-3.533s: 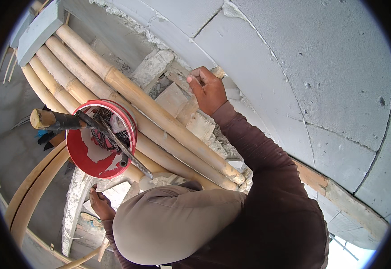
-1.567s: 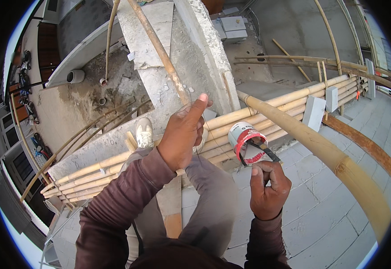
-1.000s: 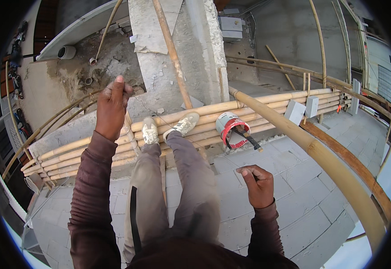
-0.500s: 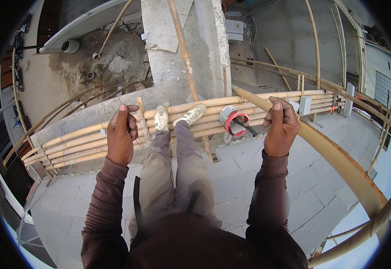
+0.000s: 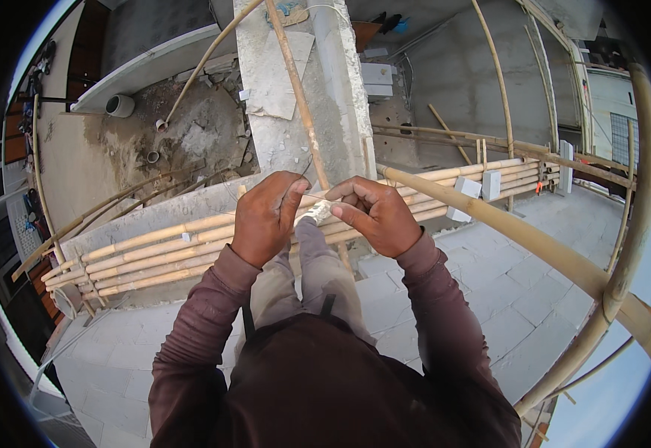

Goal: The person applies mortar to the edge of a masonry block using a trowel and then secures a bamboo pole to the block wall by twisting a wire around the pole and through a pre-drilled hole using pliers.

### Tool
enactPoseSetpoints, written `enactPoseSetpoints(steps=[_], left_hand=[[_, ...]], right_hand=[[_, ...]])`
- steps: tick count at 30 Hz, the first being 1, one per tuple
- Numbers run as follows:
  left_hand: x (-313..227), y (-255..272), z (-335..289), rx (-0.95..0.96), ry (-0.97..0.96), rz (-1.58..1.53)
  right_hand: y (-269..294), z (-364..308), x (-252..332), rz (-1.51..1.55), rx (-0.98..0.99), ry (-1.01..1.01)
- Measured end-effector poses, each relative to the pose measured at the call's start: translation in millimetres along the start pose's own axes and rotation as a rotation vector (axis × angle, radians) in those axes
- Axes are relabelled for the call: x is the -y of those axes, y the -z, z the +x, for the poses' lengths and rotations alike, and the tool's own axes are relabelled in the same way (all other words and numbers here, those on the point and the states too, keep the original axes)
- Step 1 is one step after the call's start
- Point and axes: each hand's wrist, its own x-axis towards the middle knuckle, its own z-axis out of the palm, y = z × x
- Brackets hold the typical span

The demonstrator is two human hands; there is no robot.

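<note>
Head view: bamboo poles (image 5: pixel 157 250) beyond both hands (image 5: pixel 265 216) (image 5: pixel 376 215)

Mid-frame, the left hand (image 5: pixel 289 196) pinches a thin wire (image 5: pixel 310 165) beside the right hand (image 5: pixel 370 216), its fingers curled; bamboo poles (image 5: pixel 206 223) cross behind them.

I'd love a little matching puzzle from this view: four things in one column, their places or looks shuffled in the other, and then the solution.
Things
1. Left hand and right hand
2. Shoe
3. Bundled bamboo poles
4. Round tub

Places and looks
A. Whitish, standing at the upper left
B. Lying side by side across the scene, behind the hands
C. Close together near the middle, fingers curled
D. Pale, showing between the hands, partly hidden

Right pairs: 1-C, 2-D, 3-B, 4-A
</note>
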Motion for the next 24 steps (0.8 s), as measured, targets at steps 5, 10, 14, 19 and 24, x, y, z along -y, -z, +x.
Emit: enactPoseSetpoints(steps=[5, 10, 14, 19, 24], left_hand=[[6.7, 19.1, -4.1, -0.023, 0.003, 0.110], [20.6, 40.6, -33.4, 0.008, 0.045, 0.139], [8.5, 53.1, -54.5, 0.164, 0.071, 0.001], [-25.2, 65.1, -60.4, 0.062, 0.029, -0.025], [-43.5, 69.5, -75.5, -0.107, -0.061, 0.060]], right_hand=[[12.4, -72.7, -85.7, 0.100, 0.141, -0.342], [3.2, -161.5, -161.7, 0.118, -0.139, -0.357], [-10.0, -146.8, -147.5, 0.183, -0.272, -0.307], [-28.6, -76.0, -89.6, -0.873, -0.542, 0.007], [-47.3, -25.2, -16.5, 0.454, -0.027, -0.281]])
